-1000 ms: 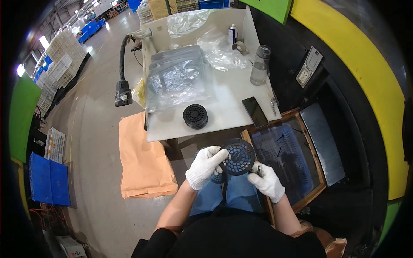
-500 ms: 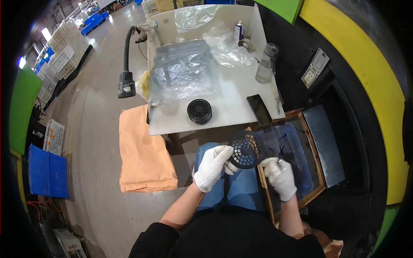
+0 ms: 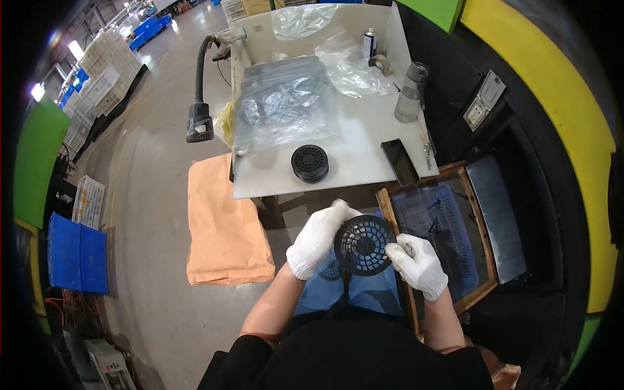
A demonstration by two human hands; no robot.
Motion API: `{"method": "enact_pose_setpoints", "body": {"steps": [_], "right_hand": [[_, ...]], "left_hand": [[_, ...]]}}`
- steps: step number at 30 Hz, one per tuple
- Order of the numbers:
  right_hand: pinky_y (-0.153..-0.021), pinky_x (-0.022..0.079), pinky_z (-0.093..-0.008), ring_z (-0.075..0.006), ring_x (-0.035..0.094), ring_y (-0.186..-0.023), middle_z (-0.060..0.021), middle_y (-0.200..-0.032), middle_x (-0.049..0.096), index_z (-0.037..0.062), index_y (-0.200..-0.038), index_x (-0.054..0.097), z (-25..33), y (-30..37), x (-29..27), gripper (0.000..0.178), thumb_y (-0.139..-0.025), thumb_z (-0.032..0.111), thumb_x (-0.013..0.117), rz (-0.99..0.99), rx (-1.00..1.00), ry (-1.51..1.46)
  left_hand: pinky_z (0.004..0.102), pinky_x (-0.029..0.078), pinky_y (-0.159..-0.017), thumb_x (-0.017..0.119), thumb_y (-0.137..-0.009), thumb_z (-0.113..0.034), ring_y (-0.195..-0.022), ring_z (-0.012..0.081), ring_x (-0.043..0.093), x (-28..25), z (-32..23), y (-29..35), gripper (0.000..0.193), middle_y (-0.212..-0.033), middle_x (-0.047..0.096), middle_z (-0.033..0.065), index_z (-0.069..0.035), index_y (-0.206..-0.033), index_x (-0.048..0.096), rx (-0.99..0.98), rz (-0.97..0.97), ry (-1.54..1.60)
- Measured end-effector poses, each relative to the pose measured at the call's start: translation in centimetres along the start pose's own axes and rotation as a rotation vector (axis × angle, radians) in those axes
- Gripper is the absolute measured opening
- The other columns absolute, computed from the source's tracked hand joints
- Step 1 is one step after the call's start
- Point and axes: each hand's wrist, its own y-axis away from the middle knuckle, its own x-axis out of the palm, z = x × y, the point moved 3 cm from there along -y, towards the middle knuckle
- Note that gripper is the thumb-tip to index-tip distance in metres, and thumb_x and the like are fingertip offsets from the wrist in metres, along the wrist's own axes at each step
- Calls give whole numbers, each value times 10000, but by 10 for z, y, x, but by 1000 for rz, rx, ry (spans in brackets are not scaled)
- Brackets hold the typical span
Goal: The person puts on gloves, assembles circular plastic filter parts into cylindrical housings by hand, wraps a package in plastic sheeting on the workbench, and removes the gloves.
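A black round plastic grille (image 3: 346, 260) with rings of openings is held tilted above my lap. My left hand (image 3: 317, 239), in a white knitted glove, grips it by its upper left edge. At the grille's right rim, my gloved right hand (image 3: 421, 265) is closed, with thumb and forefinger against the edge. Something small and greyish shows between those fingers, too little of it to name. Ahead on the white worktable (image 3: 279, 186) sits a short stack of similar black grilles (image 3: 310, 164).
On the table lie clear plastic bags (image 3: 283, 107), a phone (image 3: 400, 162), a water bottle (image 3: 411, 92), a spray can (image 3: 370, 43) and a tape roll (image 3: 379, 63). A blue basket (image 3: 465, 227) sits in a wooden frame (image 3: 481, 221) at right. An orange-brown paper sack (image 3: 227, 227) lies left.
The grille has shifted slightly left and down, nearer my body. My right hand has moved in along its right rim. My left hand has turned and slid toward its upper edge.
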Motion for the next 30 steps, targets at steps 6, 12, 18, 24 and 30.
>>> {"method": "enact_pose_setpoints", "body": {"steps": [6, 12, 18, 24, 30], "right_hand": [[-542, 416, -254, -117, 484, -535, -63, -586, 517, -12, -777, 636, 6, -2, -1, 279, -892, 239, 597, -396, -449, 159], [-654, 509, -300, -224, 665, -712, -148, -863, 681, -7, -1004, 640, 0, -18, -11, 213, -927, 162, 535, -432, -423, 229], [-734, 530, -301, -222, 679, -837, -160, -994, 684, -17, -1118, 607, 1, -25, -2, 228, -941, 76, 497, -586, -505, 138], [-768, 524, -280, -200, 671, -906, -151, -1029, 681, -22, -1124, 604, -2, -27, 2, 233, -933, 52, 494, -523, -416, -72], [-529, 510, -345, -284, 657, -579, -165, -728, 660, 36, -1018, 656, -13, -16, 3, 236, -800, -36, 599, -434, -683, 334]], "left_hand": [[209, 473, -688, 593, -905, -125, -753, 49, 566, 10, 10, 5, 116, -843, 631, 2, -17, -936, 618, 0, 46, -99], [213, 485, -664, 594, -905, -111, -726, 55, 576, 18, 17, 9, 68, -824, 627, -3, -48, -925, 612, 3, 49, 63], [212, 490, -643, 575, -925, -126, -709, 56, 575, 21, 18, 9, 70, -803, 608, -7, -66, -896, 598, 28, 8, 191], [227, 496, -645, 550, -945, -150, -693, 65, 562, 23, 31, 5, 75, -802, 579, -22, -81, -925, 569, 41, -29, 293], [323, 552, -754, 515, -966, -217, -854, 159, 645, -20, 12, -15, 176, -946, 644, 59, -72, -1060, 549, 237, -395, 663]]}}
